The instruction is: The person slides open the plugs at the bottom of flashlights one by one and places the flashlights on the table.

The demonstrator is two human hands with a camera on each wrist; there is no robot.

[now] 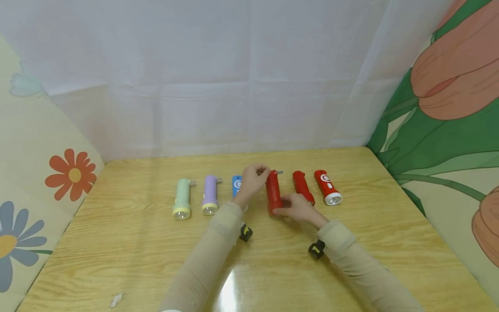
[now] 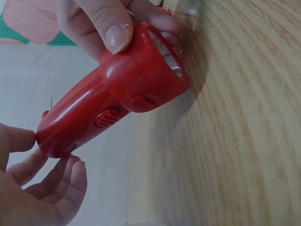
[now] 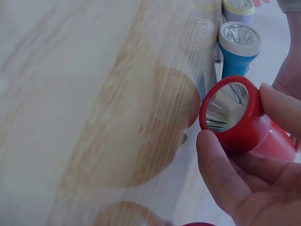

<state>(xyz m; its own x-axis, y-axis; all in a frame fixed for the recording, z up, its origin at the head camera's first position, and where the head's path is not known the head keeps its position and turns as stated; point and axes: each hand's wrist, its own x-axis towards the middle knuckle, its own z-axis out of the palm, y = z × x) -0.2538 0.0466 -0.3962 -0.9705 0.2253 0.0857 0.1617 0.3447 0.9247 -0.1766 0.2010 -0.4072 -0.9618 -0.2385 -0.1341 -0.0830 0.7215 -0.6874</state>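
Observation:
Both hands hold one red flashlight by its two ends, a little above the table. My left hand pinches the tail end, where a small metal prong sticks out sideways. My right hand grips the wide head between thumb and fingers. Seen from the left wrist, the flashlight is tilted and shows a ribbed switch on its body. The right wrist view shows its round reflector. To the left, partly hidden behind my left arm, lies a blue flashlight; another red flashlight lies just right.
Further left lie a purple flashlight and a mint-green flashlight, both with prongs out. At the right end is a red flashlight with a white rim. A white cloth hangs behind the wooden table.

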